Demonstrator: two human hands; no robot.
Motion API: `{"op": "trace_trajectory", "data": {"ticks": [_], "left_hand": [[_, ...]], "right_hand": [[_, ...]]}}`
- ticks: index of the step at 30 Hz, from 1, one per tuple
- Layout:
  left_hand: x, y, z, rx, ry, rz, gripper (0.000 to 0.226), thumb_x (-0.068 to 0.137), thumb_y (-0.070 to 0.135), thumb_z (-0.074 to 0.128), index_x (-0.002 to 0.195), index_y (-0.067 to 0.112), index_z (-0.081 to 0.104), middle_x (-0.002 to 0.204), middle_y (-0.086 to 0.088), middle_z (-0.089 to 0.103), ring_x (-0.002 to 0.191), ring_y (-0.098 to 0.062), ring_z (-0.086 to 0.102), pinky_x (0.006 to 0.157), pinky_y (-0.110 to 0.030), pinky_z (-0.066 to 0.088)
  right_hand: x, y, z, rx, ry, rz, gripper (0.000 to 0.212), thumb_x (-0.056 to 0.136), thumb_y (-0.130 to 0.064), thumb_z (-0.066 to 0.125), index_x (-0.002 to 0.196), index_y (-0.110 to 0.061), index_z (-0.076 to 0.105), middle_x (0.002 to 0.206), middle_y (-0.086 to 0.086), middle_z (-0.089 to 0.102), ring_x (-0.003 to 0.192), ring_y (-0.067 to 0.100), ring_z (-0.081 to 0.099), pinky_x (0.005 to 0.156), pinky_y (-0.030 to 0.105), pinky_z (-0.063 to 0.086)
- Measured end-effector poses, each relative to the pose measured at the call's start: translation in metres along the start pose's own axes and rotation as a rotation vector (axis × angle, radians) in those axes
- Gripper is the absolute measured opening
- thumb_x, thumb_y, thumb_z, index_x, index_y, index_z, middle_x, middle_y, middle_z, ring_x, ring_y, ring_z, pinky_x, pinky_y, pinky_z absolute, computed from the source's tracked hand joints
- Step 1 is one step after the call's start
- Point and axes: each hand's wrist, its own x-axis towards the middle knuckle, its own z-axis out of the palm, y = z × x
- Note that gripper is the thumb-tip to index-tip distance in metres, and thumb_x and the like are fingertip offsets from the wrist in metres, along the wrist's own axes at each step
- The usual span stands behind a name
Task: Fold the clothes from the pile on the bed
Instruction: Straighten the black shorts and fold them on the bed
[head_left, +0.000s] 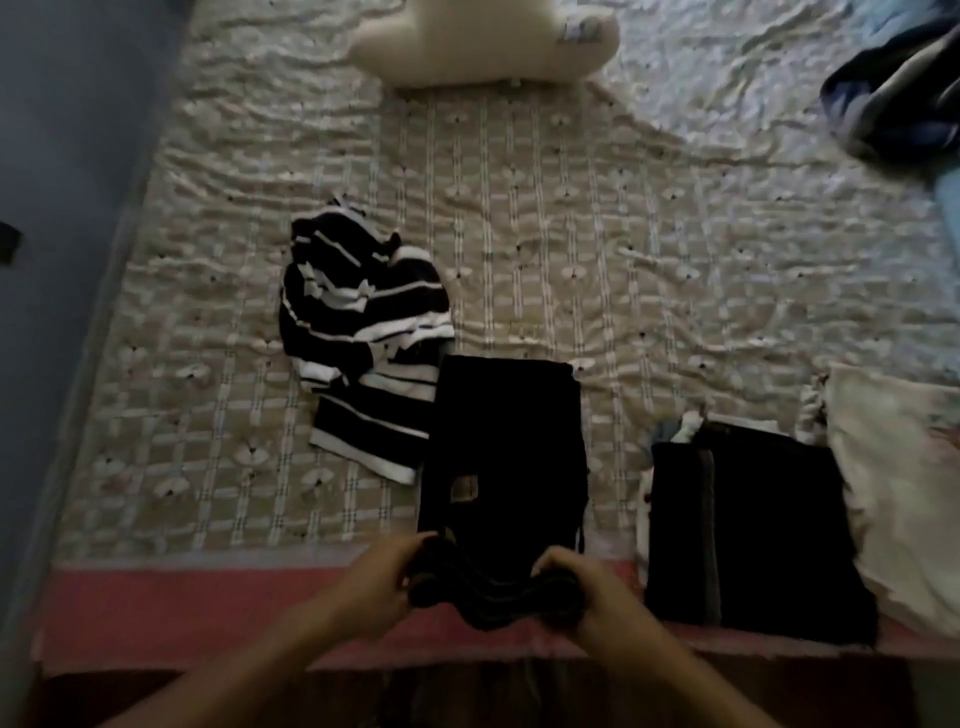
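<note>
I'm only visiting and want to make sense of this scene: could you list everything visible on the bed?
bedsheet: one, beige with a pale pattern, covering the bed
pillow: one, cream, far edge, middle
striped garment: one, black and white, crumpled, left of centre
black garment: one, black, flat in the centre, near end bunched up
folded stack: one, dark, near edge, right
white cloth: one, white, right of the folded stack
clothes pile: one, dark blue, far right corner
left hand: one, grips the black garment's near end
right hand: one, grips the same end
</note>
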Motion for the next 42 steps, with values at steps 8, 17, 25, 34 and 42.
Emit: {"op": "trace_trajectory", "data": {"ticks": [8, 17, 25, 34, 42], "left_hand": [[0.103, -0.015, -0.012, -0.218, 0.181, -0.069, 0.031, 0.085, 0.021, 0.062, 0.113, 0.034, 0.063, 0.109, 0.014, 0.070, 0.106, -0.001, 0.064, 0.091, -0.029, 0.054], [0.188, -0.086, 0.048, 0.314, 0.437, -0.427, 0.054, 0.085, 0.021, 0.066, 0.130, 0.010, 0.040, 0.129, -0.012, 0.044, 0.123, -0.032, 0.043, 0.096, -0.049, 0.046], [0.149, -0.102, 0.094, -0.186, 0.743, -0.507, 0.063, 0.088, 0.033, 0.068, 0.133, 0.010, 0.032, 0.135, -0.009, 0.043, 0.122, -0.025, 0.050, 0.093, -0.034, 0.047], [0.124, -0.074, 0.034, -0.450, 0.381, -0.267, 0.043, 0.096, 0.015, 0.059, 0.137, 0.020, 0.050, 0.128, 0.005, 0.060, 0.121, -0.016, 0.056, 0.102, -0.036, 0.047], [-0.005, -0.107, -0.090, -0.448, 0.545, -0.220, 0.037, 0.094, 0.016, 0.059, 0.124, 0.036, 0.052, 0.115, 0.020, 0.063, 0.104, 0.007, 0.062, 0.086, -0.020, 0.049]], "right_hand": [[0.087, 0.014, -0.060, 0.255, 0.248, -0.053, 0.051, 0.078, -0.014, 0.077, 0.122, -0.025, 0.054, 0.113, -0.010, 0.067, 0.110, 0.006, 0.063, 0.087, 0.026, 0.054], [0.202, 0.113, -0.019, -0.412, 0.443, 0.202, 0.101, 0.090, -0.053, 0.057, 0.153, -0.026, -0.016, 0.163, 0.008, -0.008, 0.150, 0.028, 0.003, 0.119, 0.050, 0.018], [0.184, 0.132, 0.004, -0.201, 0.733, 0.050, 0.091, 0.090, -0.045, 0.061, 0.153, -0.039, -0.004, 0.140, 0.013, 0.029, 0.106, 0.018, 0.042, 0.085, 0.030, 0.038], [0.160, 0.058, -0.004, -0.083, 0.444, -0.220, 0.073, 0.094, -0.010, 0.058, 0.149, -0.045, 0.025, 0.156, -0.015, 0.029, 0.142, 0.002, 0.030, 0.113, 0.042, 0.037], [0.190, -0.050, 0.109, -0.021, 0.372, -0.381, 0.062, 0.097, -0.019, 0.056, 0.149, -0.041, 0.029, 0.153, -0.004, 0.033, 0.143, 0.018, 0.032, 0.108, 0.041, 0.043]]}}
